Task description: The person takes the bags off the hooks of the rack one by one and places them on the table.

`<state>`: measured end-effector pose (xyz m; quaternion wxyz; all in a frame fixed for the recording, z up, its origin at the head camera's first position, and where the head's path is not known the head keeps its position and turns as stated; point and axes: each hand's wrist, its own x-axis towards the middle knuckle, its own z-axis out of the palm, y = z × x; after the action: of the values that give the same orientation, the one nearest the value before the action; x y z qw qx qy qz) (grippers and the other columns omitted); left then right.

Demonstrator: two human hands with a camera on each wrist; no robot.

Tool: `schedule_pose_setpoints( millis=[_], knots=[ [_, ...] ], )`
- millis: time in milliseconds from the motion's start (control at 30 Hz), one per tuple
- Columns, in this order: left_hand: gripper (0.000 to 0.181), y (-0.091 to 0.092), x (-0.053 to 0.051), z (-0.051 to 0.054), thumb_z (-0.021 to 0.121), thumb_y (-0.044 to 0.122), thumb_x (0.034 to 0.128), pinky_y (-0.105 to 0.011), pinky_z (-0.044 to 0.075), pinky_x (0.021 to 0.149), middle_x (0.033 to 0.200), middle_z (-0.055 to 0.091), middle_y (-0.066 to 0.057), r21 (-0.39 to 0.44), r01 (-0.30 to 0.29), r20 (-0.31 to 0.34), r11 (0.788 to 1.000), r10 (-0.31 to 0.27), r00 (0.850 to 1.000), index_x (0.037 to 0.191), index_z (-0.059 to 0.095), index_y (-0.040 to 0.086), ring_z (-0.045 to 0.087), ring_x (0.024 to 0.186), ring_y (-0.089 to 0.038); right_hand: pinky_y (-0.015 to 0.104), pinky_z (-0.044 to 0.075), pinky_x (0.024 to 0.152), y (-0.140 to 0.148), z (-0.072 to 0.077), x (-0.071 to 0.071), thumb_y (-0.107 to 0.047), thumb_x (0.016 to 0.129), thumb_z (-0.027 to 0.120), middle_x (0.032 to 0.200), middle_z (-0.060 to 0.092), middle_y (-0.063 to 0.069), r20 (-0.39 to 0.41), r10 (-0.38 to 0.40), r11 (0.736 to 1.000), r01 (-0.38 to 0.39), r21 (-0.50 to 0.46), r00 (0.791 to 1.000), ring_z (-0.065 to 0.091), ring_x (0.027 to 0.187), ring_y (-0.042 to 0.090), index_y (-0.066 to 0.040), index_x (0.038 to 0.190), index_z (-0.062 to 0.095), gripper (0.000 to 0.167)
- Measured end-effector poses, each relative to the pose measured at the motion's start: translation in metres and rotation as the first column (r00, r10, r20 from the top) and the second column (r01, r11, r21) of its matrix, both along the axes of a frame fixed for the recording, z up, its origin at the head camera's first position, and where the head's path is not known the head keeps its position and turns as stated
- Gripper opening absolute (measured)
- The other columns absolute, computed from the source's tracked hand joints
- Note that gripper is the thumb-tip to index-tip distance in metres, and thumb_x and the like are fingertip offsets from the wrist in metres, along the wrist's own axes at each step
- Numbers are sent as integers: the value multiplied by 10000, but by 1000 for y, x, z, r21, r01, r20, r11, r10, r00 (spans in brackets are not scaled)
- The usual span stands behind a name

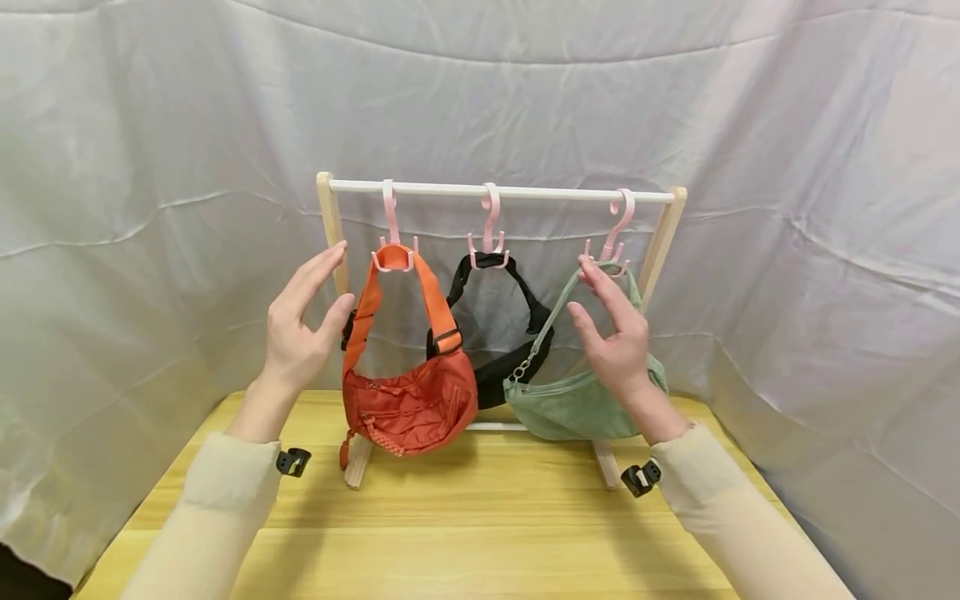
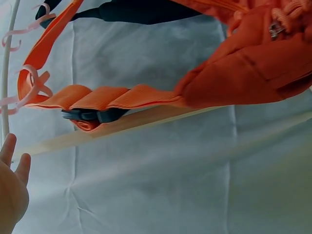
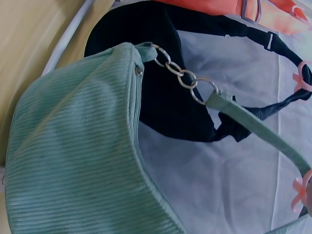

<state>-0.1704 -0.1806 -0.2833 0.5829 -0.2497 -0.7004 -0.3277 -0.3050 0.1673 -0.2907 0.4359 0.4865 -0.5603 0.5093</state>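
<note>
A red-orange shoulder bag (image 1: 412,404) hangs by its orange strap from a pink hook hanger (image 1: 391,217). To its left my left hand (image 1: 296,333) is raised, fingers extended, holding nothing; a thumb and fingers show at the edge of the left wrist view. My right hand (image 1: 621,342) is up in front of the green corduroy bag (image 3: 78,141), its fingers extended. Those fingertips overlap the green strap near another pink hanger (image 1: 618,221); whether they touch it I cannot tell. Between them a black bag (image 1: 506,375) hangs from the middle hanger (image 1: 491,217), partly hidden.
All the hangers hook over the white rail (image 1: 555,192) of a stand with wooden posts (image 1: 663,237). Its feet (image 1: 358,462) stand on a wood-grain table (image 1: 480,517). Grey cloth (image 1: 480,100) encloses the back and both sides.
</note>
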Motion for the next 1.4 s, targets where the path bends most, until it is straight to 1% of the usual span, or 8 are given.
schedule_pose_setpoints(
  millis=[167, 300, 533, 700, 933, 1100, 1233, 1400],
  knots=[
    [524, 4, 2, 14, 646, 297, 1011, -358, 406, 1175, 1388, 624, -264, -30, 4, 13, 1000, -4, 1000, 1348, 626, -104, 570, 1343, -324, 352, 475, 1111, -6, -6, -15, 117, 861, 716, 1411, 625, 219, 11, 6, 999, -7, 45, 1000, 649, 1191, 404, 105, 1383, 597, 536],
    [528, 9, 3, 25, 645, 320, 1021, -363, 390, 1187, 1407, 604, -274, -68, 2, 27, 998, 0, 1000, 1367, 623, -78, 550, 1356, -366, 362, 472, 1114, -13, -6, -18, 75, 876, 742, 1419, 635, 174, 23, 19, 998, -21, 64, 1000, 655, 1184, 398, 62, 1407, 602, 549],
    [639, 0, -18, 30, 630, 513, 1015, -384, 383, 1194, 1468, 594, -177, -128, -24, 17, 992, 26, 1000, 1390, 640, -4, 528, 1390, -335, 318, 493, 1070, -28, -5, -20, 101, 862, 748, 1361, 659, 225, 19, 70, 995, -71, 75, 997, 673, 1139, 406, 96, 1370, 614, 526],
    [620, -4, -27, 38, 636, 502, 1007, -446, 346, 1217, 1478, 595, -140, -175, -66, -10, 982, 66, 998, 1401, 640, 23, 483, 1427, -354, 333, 518, 1045, -36, -7, -18, 112, 878, 729, 1382, 655, 193, 19, 69, 992, -71, 106, 997, 685, 1131, 386, 77, 1389, 605, 527],
    [582, -4, -34, 53, 648, 425, 983, -477, 318, 1218, 1490, 591, -109, -227, -134, -23, 965, 132, 991, 1425, 624, 48, 479, 1424, -338, 521, 552, 929, -43, -8, -14, 32, 932, 708, 1386, 663, 144, 50, 82, 983, -89, 160, 995, 690, 1112, 383, 22, 1418, 603, 497],
    [583, -8, -36, 60, 666, 355, 941, -511, 174, 1265, 1527, 564, -61, -264, -221, 19, 939, 234, 972, 1456, 604, 90, 432, 1469, -310, 555, 554, 898, -49, -10, -13, 30, 945, 706, 1394, 657, 146, 76, 92, 975, -105, 194, 993, 695, 1111, 359, 14, 1443, 582, 514],
    [598, -12, -37, 67, 652, 388, 955, -534, 54, 1275, 1554, 537, -45, -322, -308, 22, 895, 332, 943, 1488, 577, 126, 395, 1493, -324, 521, 570, 897, -55, -10, -11, 44, 934, 723, 1402, 653, 139, 84, 100, 969, -116, 217, 991, 700, 1104, 341, 6, 1455, 574, 543],
    [604, -16, -40, 77, 638, 433, 977, -545, 34, 1270, 1550, 539, -62, -376, -346, 2, 860, 374, 927, 1490, 574, 120, 403, 1484, -340, 519, 583, 878, -64, -11, -10, 26, 943, 725, 1393, 658, 126, 91, 117, 960, -136, 246, 989, 710, 1086, 335, -14, 1456, 582, 534]
  ],
)
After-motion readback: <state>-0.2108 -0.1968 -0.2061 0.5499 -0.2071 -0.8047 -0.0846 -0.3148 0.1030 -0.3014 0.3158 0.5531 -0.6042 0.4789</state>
